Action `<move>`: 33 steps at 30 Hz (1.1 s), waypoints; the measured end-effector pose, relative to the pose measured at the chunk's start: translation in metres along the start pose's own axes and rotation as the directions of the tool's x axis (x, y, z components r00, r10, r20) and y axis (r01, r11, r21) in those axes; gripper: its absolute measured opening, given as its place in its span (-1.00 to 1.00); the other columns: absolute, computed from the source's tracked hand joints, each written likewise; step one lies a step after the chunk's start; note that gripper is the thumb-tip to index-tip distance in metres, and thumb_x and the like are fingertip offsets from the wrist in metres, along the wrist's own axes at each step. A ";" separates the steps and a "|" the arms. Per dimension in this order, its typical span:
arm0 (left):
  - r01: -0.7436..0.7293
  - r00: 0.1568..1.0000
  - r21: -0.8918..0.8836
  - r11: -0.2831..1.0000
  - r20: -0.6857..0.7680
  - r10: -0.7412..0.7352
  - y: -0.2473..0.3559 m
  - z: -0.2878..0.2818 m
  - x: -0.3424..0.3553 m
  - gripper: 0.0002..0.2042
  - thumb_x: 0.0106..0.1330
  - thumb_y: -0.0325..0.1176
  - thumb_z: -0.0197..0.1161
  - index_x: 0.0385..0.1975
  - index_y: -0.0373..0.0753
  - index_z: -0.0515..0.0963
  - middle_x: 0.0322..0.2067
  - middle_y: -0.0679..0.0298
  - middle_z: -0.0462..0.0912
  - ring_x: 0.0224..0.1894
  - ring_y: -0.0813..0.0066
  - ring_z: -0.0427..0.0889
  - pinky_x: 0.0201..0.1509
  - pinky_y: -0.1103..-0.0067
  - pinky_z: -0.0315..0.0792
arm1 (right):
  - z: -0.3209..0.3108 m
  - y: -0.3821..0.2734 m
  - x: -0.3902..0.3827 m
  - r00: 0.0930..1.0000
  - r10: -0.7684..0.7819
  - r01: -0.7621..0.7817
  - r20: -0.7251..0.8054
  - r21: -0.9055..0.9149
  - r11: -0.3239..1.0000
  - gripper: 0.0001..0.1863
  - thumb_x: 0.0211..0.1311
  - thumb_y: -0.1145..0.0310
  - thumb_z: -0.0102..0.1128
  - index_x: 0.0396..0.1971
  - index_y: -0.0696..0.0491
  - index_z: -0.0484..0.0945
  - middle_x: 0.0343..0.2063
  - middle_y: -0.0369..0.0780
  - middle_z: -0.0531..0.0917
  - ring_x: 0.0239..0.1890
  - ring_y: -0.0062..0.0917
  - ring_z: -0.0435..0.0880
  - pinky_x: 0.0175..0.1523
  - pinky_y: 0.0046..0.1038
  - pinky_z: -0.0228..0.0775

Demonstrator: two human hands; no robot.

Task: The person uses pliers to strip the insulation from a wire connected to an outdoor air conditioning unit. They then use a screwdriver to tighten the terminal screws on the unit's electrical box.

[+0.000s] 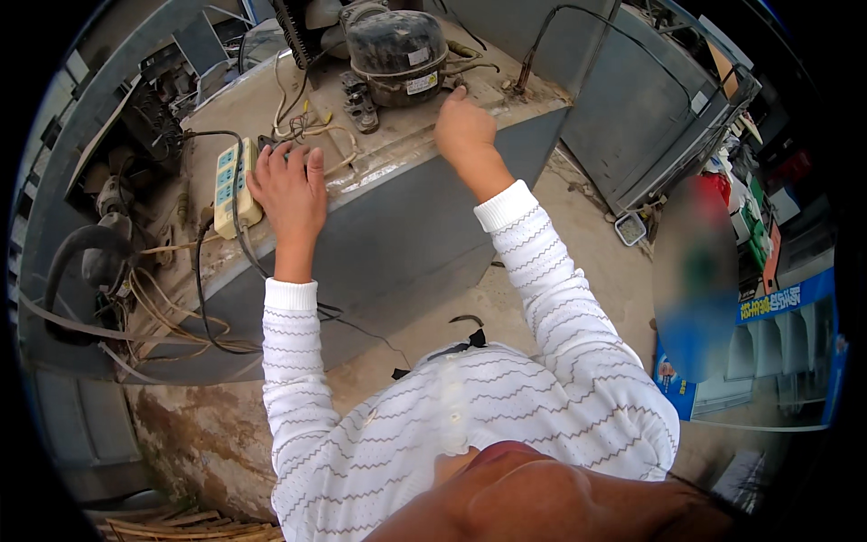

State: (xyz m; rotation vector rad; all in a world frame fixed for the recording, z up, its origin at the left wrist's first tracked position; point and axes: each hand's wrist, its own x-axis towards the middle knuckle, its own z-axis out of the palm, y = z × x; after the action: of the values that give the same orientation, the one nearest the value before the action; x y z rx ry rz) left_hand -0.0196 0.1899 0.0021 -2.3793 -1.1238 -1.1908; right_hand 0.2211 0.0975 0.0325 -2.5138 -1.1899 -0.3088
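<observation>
1. The left hand lies palm down on the dusty cabinet top, fingers spread and loose, gripping nothing; its fingertips cover a small dark part that I cannot make out.
2. The power strip lies just beside that hand, on its outer side; its long axis runs away from the person, roughly parallel to the forearm; a black cord loops from it over the cabinet edge.
3. The right hand reaches further away, fingers curled down at the foot of the compressor; whether it pinches anything there I cannot tell, since the fingertips are hidden behind the knuckles.
4. The compressor, a black domed can, stands upright just beyond and slightly left of the right hand, touching or nearly so; the right hand is plainly the nearer one, the left being well apart from it.
5. Between the hands lie pale wires and a small dark bracket, closer to the left fingertips than to the right.
</observation>
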 end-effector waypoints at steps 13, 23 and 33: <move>0.005 1.000 -0.020 1.000 0.024 -0.004 0.001 -0.003 0.001 -0.59 0.48 0.04 -0.09 -0.11 -0.14 0.59 0.07 0.19 0.51 0.29 0.06 0.28 0.37 -0.02 -0.05 | -0.019 0.092 0.021 0.886 -0.463 0.462 -0.022 0.109 0.880 -0.55 0.34 0.37 -0.08 0.21 0.12 0.40 -0.32 0.03 0.67 -0.26 -0.06 0.65 -0.14 -0.10 0.47; -0.002 1.000 -0.016 1.000 0.029 0.003 0.000 -0.004 -0.001 -0.60 0.48 0.02 -0.08 -0.11 -0.14 0.58 0.07 0.20 0.51 0.30 0.06 0.27 0.37 -0.02 -0.06 | -0.037 0.144 0.051 0.802 -0.597 0.587 0.023 0.148 0.796 -0.53 0.36 0.36 0.00 0.25 -0.33 0.42 -0.30 -0.23 0.64 -0.22 -0.27 0.62 -0.10 -0.27 0.46; 0.015 1.000 0.010 1.000 0.026 -0.015 0.000 -0.003 0.002 -0.62 0.50 -0.01 -0.11 -0.11 -0.11 0.59 0.05 0.25 0.53 0.29 0.12 0.30 0.38 0.04 -0.06 | -0.048 0.145 0.061 0.669 -0.739 0.698 -0.079 -0.276 0.661 -0.53 0.21 0.43 0.08 0.14 -0.24 0.53 -0.41 -0.28 0.64 -0.27 -0.40 0.63 -0.19 -0.34 0.45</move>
State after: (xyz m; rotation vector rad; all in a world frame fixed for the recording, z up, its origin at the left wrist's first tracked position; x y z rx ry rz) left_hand -0.0201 0.1895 0.0057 -2.3900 -1.1552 -1.1600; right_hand 0.3694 0.0360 0.0663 -1.9642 -2.1374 -0.8972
